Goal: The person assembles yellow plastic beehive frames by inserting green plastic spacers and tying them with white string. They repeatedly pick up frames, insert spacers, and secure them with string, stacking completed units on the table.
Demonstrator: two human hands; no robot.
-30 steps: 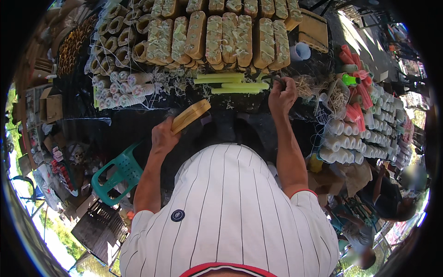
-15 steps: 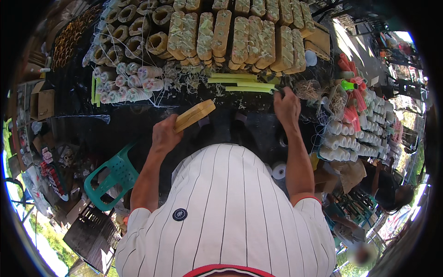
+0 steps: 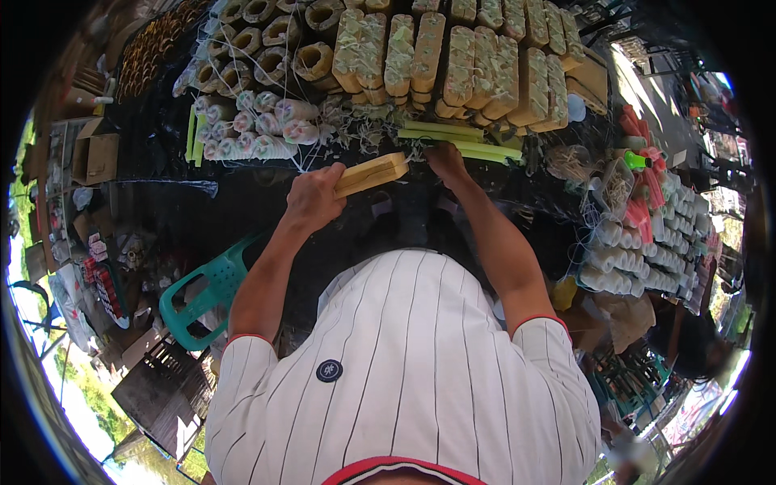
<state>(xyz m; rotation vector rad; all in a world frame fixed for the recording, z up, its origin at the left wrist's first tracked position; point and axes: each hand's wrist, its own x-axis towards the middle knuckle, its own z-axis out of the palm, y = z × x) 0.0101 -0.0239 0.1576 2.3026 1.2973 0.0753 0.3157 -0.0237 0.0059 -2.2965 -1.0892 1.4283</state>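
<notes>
My left hand (image 3: 315,198) is wrapped round the lower end of a tan wooden bar (image 3: 370,175), which slants up to the right above the dark work surface. Close to the bar's far tip is my right hand (image 3: 444,160), its fingers curled down at the front edge of several yellow-green tubes (image 3: 489,151). Whatever lies between those fingers is too hidden to make out. Shredded pale scraps (image 3: 364,121) lie just beyond the two hands.
Rows of tan paper-wrapped blocks (image 3: 428,52) and hollow tubes (image 3: 313,61) fill the far side. White-wrapped rolls (image 3: 267,125) lie at left. At right are white spools (image 3: 610,257), red tubes (image 3: 638,190) and a basket of sticks (image 3: 618,179). A green chair (image 3: 206,295) stands at lower left.
My right hand has moved left along the yellow-green tubes, closer to the wooden bar. My left hand has lifted the bar slightly farther from my body. The whole view has shifted a little.
</notes>
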